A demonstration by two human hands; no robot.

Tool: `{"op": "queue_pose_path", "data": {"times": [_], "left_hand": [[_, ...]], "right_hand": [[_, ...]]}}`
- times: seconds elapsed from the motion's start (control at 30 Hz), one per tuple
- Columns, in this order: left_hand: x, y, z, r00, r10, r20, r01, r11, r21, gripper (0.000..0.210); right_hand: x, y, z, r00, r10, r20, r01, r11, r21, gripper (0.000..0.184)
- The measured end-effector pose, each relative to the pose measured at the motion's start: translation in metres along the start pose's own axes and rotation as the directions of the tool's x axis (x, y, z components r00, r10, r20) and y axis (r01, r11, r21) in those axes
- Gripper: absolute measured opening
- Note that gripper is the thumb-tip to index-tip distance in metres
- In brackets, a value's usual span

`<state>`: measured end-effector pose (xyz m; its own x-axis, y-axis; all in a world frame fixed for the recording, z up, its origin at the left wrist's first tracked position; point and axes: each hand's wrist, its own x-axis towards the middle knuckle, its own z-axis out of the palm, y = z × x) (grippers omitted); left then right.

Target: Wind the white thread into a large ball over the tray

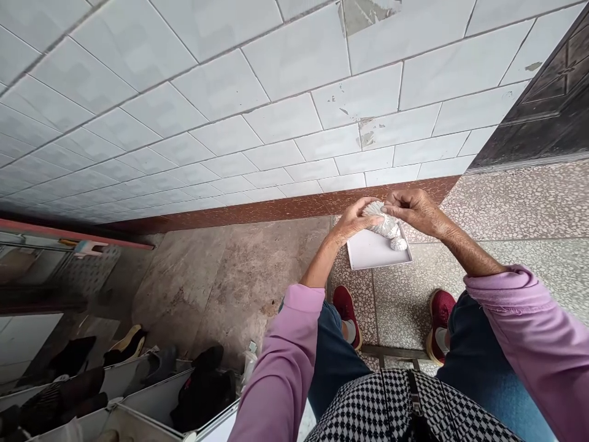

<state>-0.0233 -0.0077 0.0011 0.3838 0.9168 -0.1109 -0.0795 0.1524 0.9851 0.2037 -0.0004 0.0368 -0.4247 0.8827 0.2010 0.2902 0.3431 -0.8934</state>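
A white, ribbed, shell-shaped piece (375, 209) is gripped in my left hand (353, 222), between the thumb below and the fingers above. My right hand (416, 212) is closed in a pinch at the right edge of that piece. What its fingertips hold is too small to make out. Just beneath the hands is a shallow white tray (368, 258) on the floor. More white ribbed pieces (398, 244) lie at the tray's right side, partly hidden by the hands and the held piece.
A white tiled wall (276, 135) with a reddish-brown base rises in front. My red shoes (347, 313) stand on the speckled floor, either side of the tray. Lower left, a rack (151, 405) holds several shoes. A dark door (547, 110) is at the upper right.
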Motion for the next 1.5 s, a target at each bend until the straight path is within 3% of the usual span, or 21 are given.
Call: {"op": "queue_pose_path", "data": {"times": [0.1,0.3,0.43,0.6,0.77,0.87,1.03,1.2,1.3,1.4,1.5], "left_hand": [[-0.001,-0.002,-0.001,1.000,0.009,0.026,-0.009,1.000,0.019,0.066],[-0.001,-0.006,0.005,0.999,-0.028,-0.042,0.029,0.999,0.028,0.063],[-0.001,-0.003,0.013,0.996,-0.045,-0.075,0.040,0.996,-0.079,0.062],[-0.002,0.007,0.019,0.997,-0.078,-0.014,0.072,0.963,-0.261,0.076],[0.002,0.010,0.016,0.993,-0.069,-0.099,0.020,0.901,-0.433,0.075],[0.005,0.008,0.008,0.972,-0.051,-0.231,-0.069,0.872,-0.485,0.065],[0.010,-0.001,-0.005,0.920,-0.024,-0.392,-0.137,0.916,-0.377,0.066],[0.014,-0.007,-0.006,0.876,0.063,-0.479,-0.137,0.983,-0.121,0.080],[0.011,-0.007,-0.002,0.915,0.061,-0.398,-0.099,0.992,-0.078,0.082],[0.004,-0.004,0.005,0.976,-0.044,-0.213,0.012,0.989,-0.149,0.080],[0.000,-0.003,0.009,0.990,-0.042,-0.132,0.023,0.989,-0.148,0.079]], "right_hand": [[0.000,0.003,0.003,1.000,0.017,0.014,-0.017,1.000,0.012,0.057],[0.005,0.012,0.005,0.998,0.014,0.055,-0.018,0.997,0.076,0.055],[0.011,0.021,-0.001,0.999,0.035,0.038,-0.041,0.985,0.168,0.054],[0.020,0.036,-0.007,0.996,0.081,-0.030,-0.072,0.972,0.223,0.052],[0.021,0.039,0.010,0.993,0.110,-0.052,-0.109,0.994,0.016,0.044],[0.016,0.030,0.026,0.992,0.117,0.044,-0.110,0.984,-0.138,0.036],[0.002,0.007,0.034,0.977,0.020,0.211,-0.002,0.996,-0.088,0.036],[-0.001,-0.004,0.018,0.980,-0.009,0.200,-0.010,0.995,0.097,0.052],[0.000,-0.006,0.007,0.992,-0.006,0.125,-0.014,0.988,0.157,0.054],[0.002,-0.005,0.001,0.998,-0.028,0.059,0.016,0.983,0.181,0.058],[0.003,-0.002,-0.001,0.998,-0.018,0.061,0.006,0.983,0.185,0.060]]}}
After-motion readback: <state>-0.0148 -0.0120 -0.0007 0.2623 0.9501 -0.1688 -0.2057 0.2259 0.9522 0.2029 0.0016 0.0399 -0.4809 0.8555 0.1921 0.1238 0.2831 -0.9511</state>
